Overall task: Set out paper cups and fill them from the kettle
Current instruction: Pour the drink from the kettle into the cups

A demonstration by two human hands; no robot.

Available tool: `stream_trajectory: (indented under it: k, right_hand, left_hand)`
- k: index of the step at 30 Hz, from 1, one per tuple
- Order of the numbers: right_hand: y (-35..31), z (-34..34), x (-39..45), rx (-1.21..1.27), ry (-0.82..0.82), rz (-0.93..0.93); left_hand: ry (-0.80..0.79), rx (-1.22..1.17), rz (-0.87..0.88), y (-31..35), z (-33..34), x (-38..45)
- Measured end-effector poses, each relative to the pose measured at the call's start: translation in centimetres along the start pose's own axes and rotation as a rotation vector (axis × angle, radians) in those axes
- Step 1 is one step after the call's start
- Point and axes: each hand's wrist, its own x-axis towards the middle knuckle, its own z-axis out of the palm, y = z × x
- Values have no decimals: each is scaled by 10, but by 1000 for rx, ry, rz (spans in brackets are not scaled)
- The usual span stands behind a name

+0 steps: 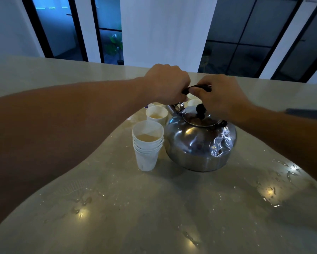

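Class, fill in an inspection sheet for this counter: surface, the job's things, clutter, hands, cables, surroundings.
Surface: pale glossy counter, wet, with water patches near the front and right.
Job's things: steel kettle standing on the counter, lid on; stack of paper cups to its left, top cup with liquid in it; single cup behind it, also with liquid; more cups behind the kettle, partly hidden.
Clutter: nothing seen.
Hands: left hand and right hand both grip the kettle handle.
Cables: nothing seen.
Surroundings: white pillar, dark-framed glass panels, a plant beyond.
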Motion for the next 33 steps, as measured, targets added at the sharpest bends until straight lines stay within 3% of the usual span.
stream_trajectory:
  k: [21, 27, 30, 33]
  right_hand:
    - [90, -24, -80, 54, 39, 229]
    - [94, -35, -87, -19, -16, 270]
    - [81, -36, -85, -289, 13, 163]
    - [50, -29, -80, -196, 93, 11]
  left_hand:
    - [-66, 29, 215, 115, 14, 38]
    - [-107, -151, 103, 113, 17, 35]
    - [-124, -256, -4, 85, 12, 22]
    - [-106, -428, -183, 46, -3, -7]
